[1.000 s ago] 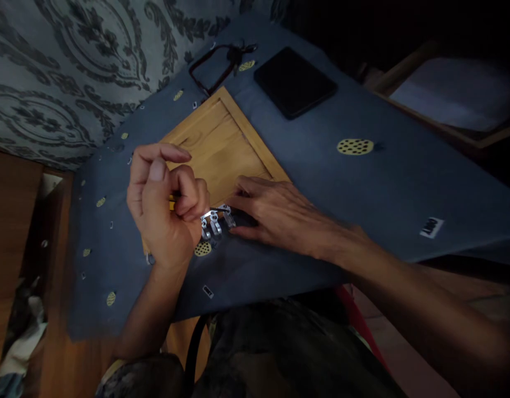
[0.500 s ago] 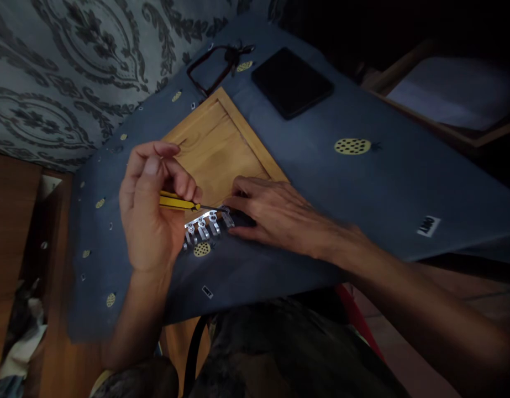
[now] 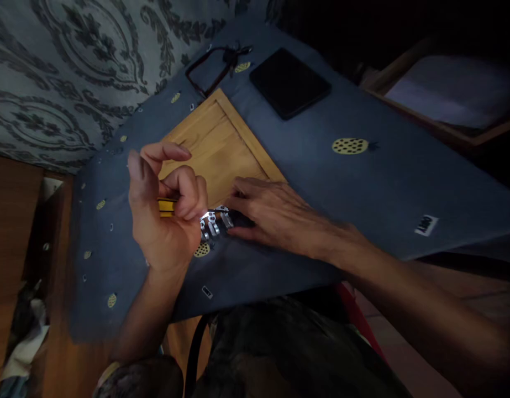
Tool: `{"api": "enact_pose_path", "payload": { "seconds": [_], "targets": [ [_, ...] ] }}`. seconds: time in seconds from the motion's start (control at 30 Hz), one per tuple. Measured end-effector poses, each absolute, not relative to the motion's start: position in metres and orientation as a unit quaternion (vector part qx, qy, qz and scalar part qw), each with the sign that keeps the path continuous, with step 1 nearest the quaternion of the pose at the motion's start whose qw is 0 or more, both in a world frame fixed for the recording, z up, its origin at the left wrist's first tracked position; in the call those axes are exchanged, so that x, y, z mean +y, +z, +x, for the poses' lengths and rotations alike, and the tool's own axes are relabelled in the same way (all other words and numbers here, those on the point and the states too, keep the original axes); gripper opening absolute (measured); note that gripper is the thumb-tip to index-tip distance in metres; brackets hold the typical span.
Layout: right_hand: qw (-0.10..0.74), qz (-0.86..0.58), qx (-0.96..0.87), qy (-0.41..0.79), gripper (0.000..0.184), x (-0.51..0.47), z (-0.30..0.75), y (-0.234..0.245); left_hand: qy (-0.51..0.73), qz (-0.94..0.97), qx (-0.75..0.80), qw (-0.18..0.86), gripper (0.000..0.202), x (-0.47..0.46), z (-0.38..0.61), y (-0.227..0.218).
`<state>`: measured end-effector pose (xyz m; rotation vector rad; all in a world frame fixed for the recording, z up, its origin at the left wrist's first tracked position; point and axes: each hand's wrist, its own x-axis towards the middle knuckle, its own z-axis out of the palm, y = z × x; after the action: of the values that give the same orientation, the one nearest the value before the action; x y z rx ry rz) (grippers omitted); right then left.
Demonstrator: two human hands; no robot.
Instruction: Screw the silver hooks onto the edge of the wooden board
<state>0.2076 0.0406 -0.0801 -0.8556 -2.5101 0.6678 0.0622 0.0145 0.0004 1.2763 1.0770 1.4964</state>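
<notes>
My left hand [image 3: 167, 213] is curled around the yellow handle of a screwdriver [image 3: 166, 207], its thumb and index finger lifted away. The screwdriver's shaft points right, toward a metal hook rack [image 3: 213, 224] at the near edge of a wooden board [image 3: 221, 141]. Several small silver hooks hang from the rack, and my left hand covers some of them. At the rack's right end, my right hand [image 3: 267, 213] has its thumb and fingers closed around the board's edge and the end hook. What lies between those fingertips is partly hidden.
A blue tablecloth [image 3: 321, 193] with pineapple prints covers the table. Behind the board lie a dark flat rectangular object [image 3: 290, 83] and dark-framed glasses [image 3: 205, 91]. Patterned fabric [image 3: 93, 72] rises at the back left. A box with pale contents [image 3: 449, 91] stands at the right.
My left hand has shifted right along the screwdriver, covering more of its shaft and the left hooks. Its thumb has swung up off the handle. My right hand is in nearly the same place.
</notes>
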Motion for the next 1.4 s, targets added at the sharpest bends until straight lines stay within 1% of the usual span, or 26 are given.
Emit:
{"api": "enact_pose_path", "payload": {
  "seconds": [0.07,0.17,0.3,0.37,0.43,0.53,0.6,0.7,0.77,0.87,0.93,1.0,1.07,1.2,1.3,1.33,1.4],
  "targets": [
    [0.195,-0.307,-0.901,0.238,0.024,0.041,0.207,-0.079,0.592,0.532,0.415,0.441,0.035,0.018,0.061,0.0],
    [0.207,-0.304,-0.901,0.23,0.024,0.041,0.207,-0.08,0.598,0.527,0.41,0.444,0.042,0.022,0.059,0.001],
    [0.217,-0.3,-0.9,0.229,0.022,0.041,0.208,-0.083,0.65,0.492,0.41,0.409,0.056,0.024,0.053,0.006],
    [0.222,-0.299,-0.898,0.236,0.023,0.041,0.208,-0.084,0.666,0.486,0.411,0.388,0.058,0.022,0.049,0.009],
    [0.221,-0.304,-0.894,0.243,0.025,0.042,0.208,-0.084,0.667,0.486,0.424,0.372,0.049,0.018,0.044,0.01],
    [0.205,-0.312,-0.895,0.245,0.027,0.043,0.207,-0.083,0.659,0.488,0.441,0.365,0.031,0.011,0.038,0.01],
    [0.199,-0.313,-0.897,0.241,0.026,0.044,0.207,-0.083,0.652,0.493,0.445,0.365,0.025,0.005,0.035,0.009],
    [0.205,-0.309,-0.895,0.249,0.029,0.047,0.209,-0.084,0.651,0.486,0.456,0.363,0.024,-0.001,0.028,0.008],
    [0.218,-0.298,-0.889,0.272,0.035,0.048,0.211,-0.084,0.661,0.477,0.445,0.37,0.025,-0.004,0.024,0.009],
    [0.286,-0.28,-0.865,0.303,0.042,0.045,0.213,-0.08,0.67,0.472,0.414,0.396,0.025,-0.006,0.022,0.011],
    [0.339,-0.272,-0.847,0.306,0.042,0.039,0.212,-0.071,0.672,0.474,0.392,0.414,0.028,-0.007,0.026,0.012],
    [0.363,-0.263,-0.839,0.308,0.04,0.032,0.207,-0.059,0.675,0.479,0.37,0.423,0.032,-0.007,0.032,0.013],
    [0.358,-0.257,-0.841,0.314,0.035,0.025,0.2,-0.045,0.67,0.491,0.356,0.429,0.034,-0.007,0.04,0.013],
    [0.362,-0.271,-0.837,0.309,0.021,0.016,0.188,-0.027,0.645,0.531,0.341,0.431,0.03,-0.004,0.049,0.015],
    [0.377,-0.3,-0.829,0.284,0.026,0.013,0.188,-0.026,0.65,0.553,0.327,0.406,0.026,-0.003,0.042,0.014],
    [0.378,-0.306,-0.827,0.283,0.027,0.012,0.19,-0.027,0.644,0.565,0.342,0.385,0.023,-0.004,0.036,0.011],
    [0.384,-0.322,-0.814,0.293,0.023,0.011,0.196,-0.031,0.597,0.613,0.406,0.32,0.019,-0.007,0.021,0.002]
  ]
}}
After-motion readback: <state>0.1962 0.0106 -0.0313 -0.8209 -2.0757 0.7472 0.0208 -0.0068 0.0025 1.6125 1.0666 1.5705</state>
